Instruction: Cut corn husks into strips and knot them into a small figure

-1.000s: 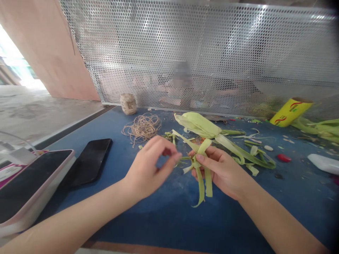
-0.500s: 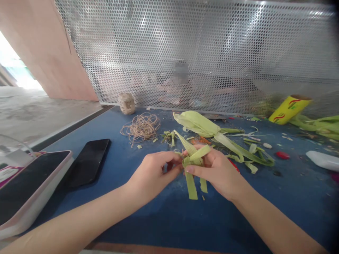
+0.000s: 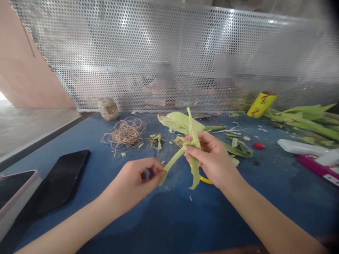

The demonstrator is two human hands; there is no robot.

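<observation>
Over the middle of the blue table, my right hand (image 3: pixel 214 157) grips a folded bundle of pale green corn husk strips (image 3: pixel 195 143) between thumb and fingers. One strip end points up and another hangs down. My left hand (image 3: pixel 143 176) pinches the tip of a strip (image 3: pixel 173 162) that stretches down and left from the bundle. Beneath my right hand shows part of a yellow loop (image 3: pixel 205 180), its rest hidden. Just behind lies a larger piece of corn husk (image 3: pixel 177 121). A small knotted husk piece (image 3: pixel 158 140) sits left of the bundle.
A tangle of brown twine (image 3: pixel 127 132) lies at the left, with a pale block (image 3: pixel 108 108) behind it. Nearer is a black phone (image 3: pixel 66 178). A yellow tube (image 3: pixel 262 104), more husks (image 3: pixel 309 118) and a white-and-purple tool (image 3: pixel 304 146) are at the right. A perforated metal screen (image 3: pixel 132 53) stands behind.
My left hand has drawn away from the bundle to the lower left, pulling one strip out straight. The bundle has turned in my right hand. The view has swung to the right.
</observation>
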